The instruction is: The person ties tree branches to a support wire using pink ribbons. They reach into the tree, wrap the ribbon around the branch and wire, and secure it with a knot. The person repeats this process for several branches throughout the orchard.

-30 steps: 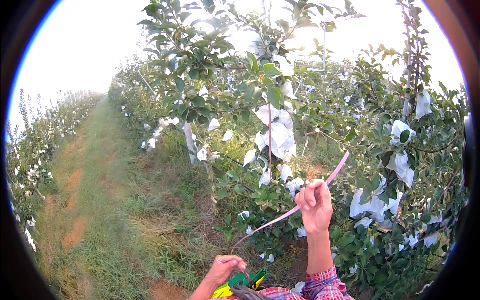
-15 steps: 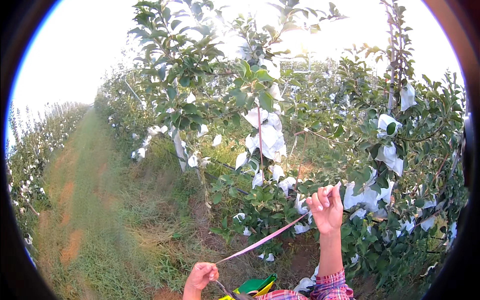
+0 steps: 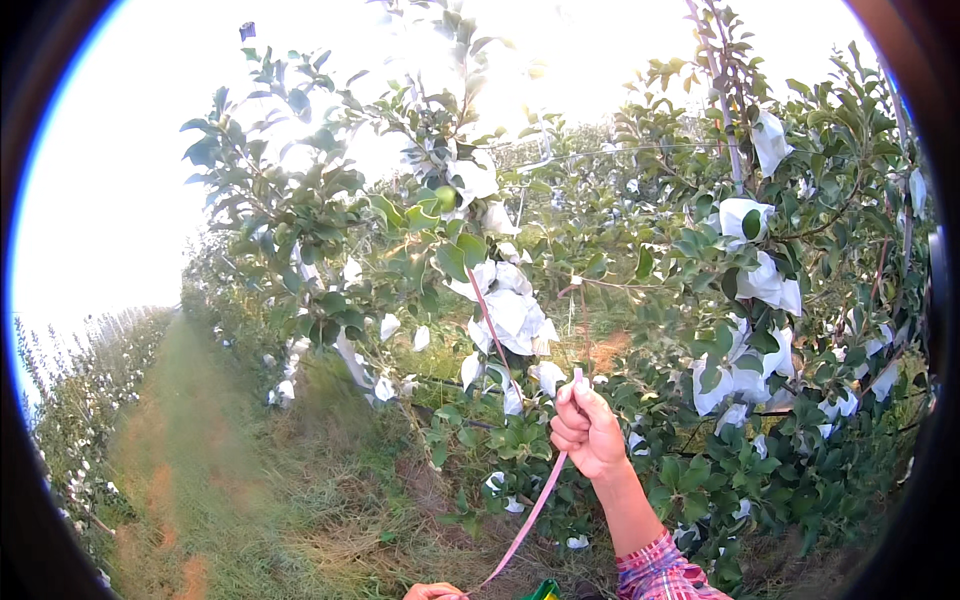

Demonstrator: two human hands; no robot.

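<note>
In a closed fist, my right hand [image 3: 592, 432] holds a thin pink ribbon [image 3: 538, 505], whose short end pokes up above the thumb. The ribbon hangs in a gentle curve down to my left hand [image 3: 435, 592], of which only the top shows at the lower edge; its fingers look closed at the ribbon's other end. Beyond the right fist stands a fruit tree with white bags [image 3: 512, 318] clustered on it. A similar pink strip [image 3: 490, 325] runs taut from its leaves down past the bags. A bare green fruit [image 3: 445, 198] shows higher up.
More white-bagged branches [image 3: 765, 280] fill the right side, with a slanting pole [image 3: 725, 100] rising among them. A grassy lane [image 3: 200, 480] runs away at left beside another tree row. A bit of a green and yellow item [image 3: 545, 590] shows at the bottom.
My right hand has moved left and curled into a fist around the ribbon. The left hand has sunk toward the lower edge, and the ribbon now hangs steeper. The view has shifted.
</note>
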